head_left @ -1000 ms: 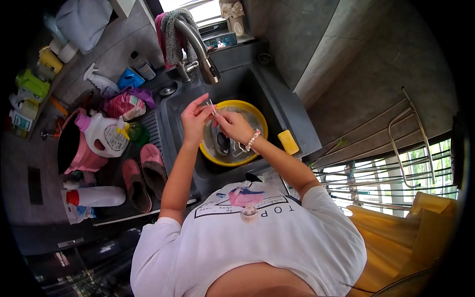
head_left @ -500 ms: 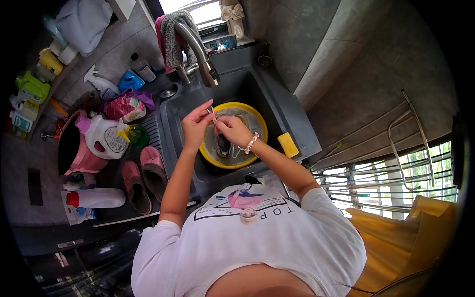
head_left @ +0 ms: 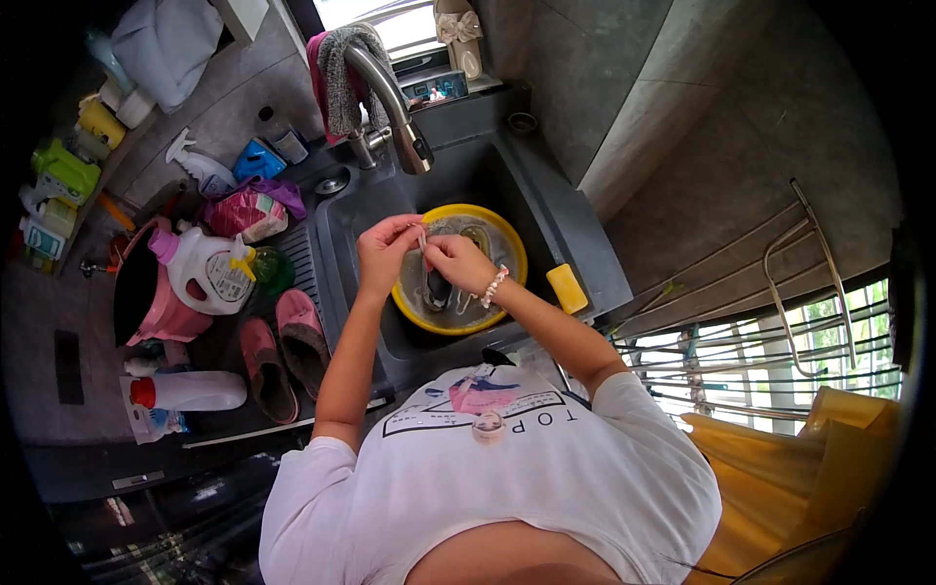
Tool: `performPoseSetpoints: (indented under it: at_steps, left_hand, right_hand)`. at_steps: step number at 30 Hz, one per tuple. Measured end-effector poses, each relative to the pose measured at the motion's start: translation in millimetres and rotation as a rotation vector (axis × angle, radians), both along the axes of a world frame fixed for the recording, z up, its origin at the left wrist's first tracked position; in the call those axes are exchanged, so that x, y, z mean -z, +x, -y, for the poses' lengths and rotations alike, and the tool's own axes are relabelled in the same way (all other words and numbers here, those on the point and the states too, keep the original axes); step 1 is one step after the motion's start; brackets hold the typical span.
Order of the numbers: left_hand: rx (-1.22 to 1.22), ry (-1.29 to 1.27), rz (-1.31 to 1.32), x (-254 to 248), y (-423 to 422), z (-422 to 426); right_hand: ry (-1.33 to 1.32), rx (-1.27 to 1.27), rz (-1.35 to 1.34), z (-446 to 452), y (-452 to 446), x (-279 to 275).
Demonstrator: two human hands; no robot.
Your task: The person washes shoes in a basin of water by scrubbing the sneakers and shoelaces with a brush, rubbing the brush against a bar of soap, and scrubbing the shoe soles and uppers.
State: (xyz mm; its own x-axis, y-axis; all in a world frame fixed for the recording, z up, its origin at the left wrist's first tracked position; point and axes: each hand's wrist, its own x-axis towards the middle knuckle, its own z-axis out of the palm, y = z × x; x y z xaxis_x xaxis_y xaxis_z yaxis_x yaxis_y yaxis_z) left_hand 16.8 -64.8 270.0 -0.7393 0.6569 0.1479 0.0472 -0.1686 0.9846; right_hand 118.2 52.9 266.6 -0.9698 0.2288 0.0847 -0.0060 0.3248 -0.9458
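lowering left hand (head_left: pixel 383 255) fingertips slightly

white tee (head_left: pixel 546 478), short sleeves (head_left: pixel 624 414), round neckline (head_left: pixel 507 520) at 6 o'clock; pink, blue and black chest print (head_left: pixel 478 398) at 12 o'clock with lettering TOP (head_left: pixel 548 419); light bracelet (head_left: pixel 495 288) on right wrist (head_left: pixel 507 296), maybe beads, too small to tell

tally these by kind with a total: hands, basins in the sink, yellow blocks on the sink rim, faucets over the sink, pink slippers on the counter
hands: 2 (left hand, right hand)
yellow basin: 1
yellow block: 1
faucet: 1
pink slippers: 2
total: 7
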Motion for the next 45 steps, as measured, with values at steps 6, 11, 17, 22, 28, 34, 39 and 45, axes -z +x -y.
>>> performPoseSetpoints:
  at_steps: [6,11,17,22,28,34,39,45]
  left_hand:
    - [-0.077,0.037,0.002,-2.0,-5.1,3.5]
    - [-0.207,0.089,-0.072,-29.4,-18.6,17.0]
    - [-0.302,0.209,-0.331,-87.4,-51.1,37.4]
    - [-0.494,0.209,-0.586,-151.9,-89.5,62.2]
    - [-0.612,0.11,-0.622,-195.2,-128.8,88.3]
    - [-0.525,0.124,-0.615,-179.2,-153.1,100.1]
    - [-0.682,0.082,-0.496,-158.2,-181.2,123.1]
    - [-0.73,0.061,-0.35,-134.0,-193.9,139.7]
  right_hand:
    - [-0.025,-0.017,0.034,-1.3,1.4,0.6]
    - [-0.139,-0.04,0.102,-9.5,6.0,22.5]
    - [-0.173,0.021,0.11,-25.4,17.4,75.6]
    - [-0.23,0.075,0.207,-50.6,26.4,134.2]
    - [-0.713,0.031,0.224,-70.1,39.2,161.0]
    - [-0.87,0.022,0.173,-69.5,40.5,140.4]
    - [-1.14,0.043,0.129,-80.1,52.6,135.6]
    - [-1.17,-0.001,0.109,-88.3,54.0,154.4]
